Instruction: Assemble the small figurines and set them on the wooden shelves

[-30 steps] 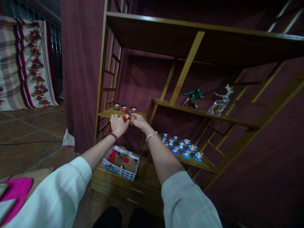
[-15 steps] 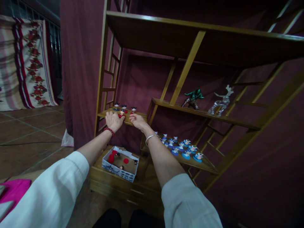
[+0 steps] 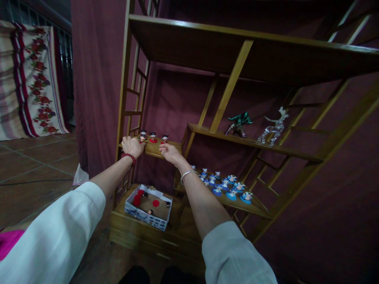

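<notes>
My left hand [image 3: 133, 146] is at the front left of the small wooden shelf [image 3: 155, 150], its fingers closed round a small figurine [image 3: 142, 138] with a light face. Right behind that one stands a dark-haired figurine [image 3: 143, 133]. A figurine on a red base [image 3: 152, 137] stands a little to the right, apart from my hands. My right hand [image 3: 170, 152] is at the shelf's front edge with its fingers pinched together, just before another red-based figurine [image 3: 164, 139]. Whether it touches that base, or holds something small, is hidden.
Below stands an open box [image 3: 148, 219] with red discs and several figurines inside. Blue-based figurines [image 3: 231, 194] crowd a lower shelf on the right. A green-and-brown statuette [image 3: 239, 124] and a clear deer [image 3: 274, 127] occupy the middle shelf.
My left hand has moved left along the shelf with its figurine, which is now in front of the leftmost standing one. My right hand stays by the right-hand figurine.
</notes>
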Available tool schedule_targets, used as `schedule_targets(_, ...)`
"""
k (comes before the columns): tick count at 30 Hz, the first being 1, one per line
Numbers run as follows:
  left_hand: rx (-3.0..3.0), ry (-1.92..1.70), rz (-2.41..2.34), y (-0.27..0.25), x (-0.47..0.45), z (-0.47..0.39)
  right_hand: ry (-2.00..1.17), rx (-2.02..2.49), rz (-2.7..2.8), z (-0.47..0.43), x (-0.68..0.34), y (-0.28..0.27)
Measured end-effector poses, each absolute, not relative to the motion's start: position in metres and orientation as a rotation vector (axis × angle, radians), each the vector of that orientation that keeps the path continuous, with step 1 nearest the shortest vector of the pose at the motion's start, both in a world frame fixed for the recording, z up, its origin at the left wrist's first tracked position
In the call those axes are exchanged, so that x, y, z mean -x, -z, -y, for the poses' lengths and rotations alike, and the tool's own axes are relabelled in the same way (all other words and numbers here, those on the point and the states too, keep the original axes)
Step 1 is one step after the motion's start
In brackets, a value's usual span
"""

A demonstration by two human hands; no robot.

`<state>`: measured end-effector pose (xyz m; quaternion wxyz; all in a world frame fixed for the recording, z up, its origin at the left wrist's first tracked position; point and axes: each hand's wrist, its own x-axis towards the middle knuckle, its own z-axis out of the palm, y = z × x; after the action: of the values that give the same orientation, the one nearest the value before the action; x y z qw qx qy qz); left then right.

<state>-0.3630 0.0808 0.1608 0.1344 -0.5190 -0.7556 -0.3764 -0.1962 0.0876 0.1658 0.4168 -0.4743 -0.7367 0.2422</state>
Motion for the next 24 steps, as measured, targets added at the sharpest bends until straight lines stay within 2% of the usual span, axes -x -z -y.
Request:
schedule_targets(10,1.561,1.059,2.231,-0.170,0.371,-0.095,-0.660,1.180,1.847,-0.085,0.194,-0.168)
schedule_targets(24,1.591,0.950,2.308,-0.178,0.368,-0.099,-0.572,1.256,1.873,-0.080,0.196,-0.171)
